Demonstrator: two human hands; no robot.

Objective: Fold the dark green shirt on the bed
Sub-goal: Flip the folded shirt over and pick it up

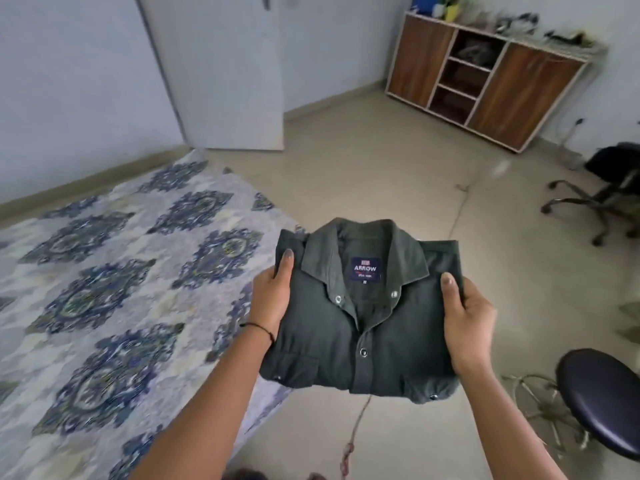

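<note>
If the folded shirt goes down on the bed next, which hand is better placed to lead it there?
Probably the left hand: it grips the dark green shirt on the side nearest the bed, while the right hand is over the floor.

Pale blue-white walls (pixel 69 81), white door (pixel 221 71) standing ajar at the back. Beige tiled floor (pixel 363 174), dull even daylight. Low wooden cabinet (pixel 526 95) against the right wall: two brown doors, open shelf column between them, clutter on top, blurred. Swivel chair base (pixel 588 206) at right edge, dark round stool (pixel 602 400) lower right with a metal frame beside it. Thin cord (pixel 457 209) trails across the floor. Blue floral bedsheet (pixel 104 289) fills the left.
</note>
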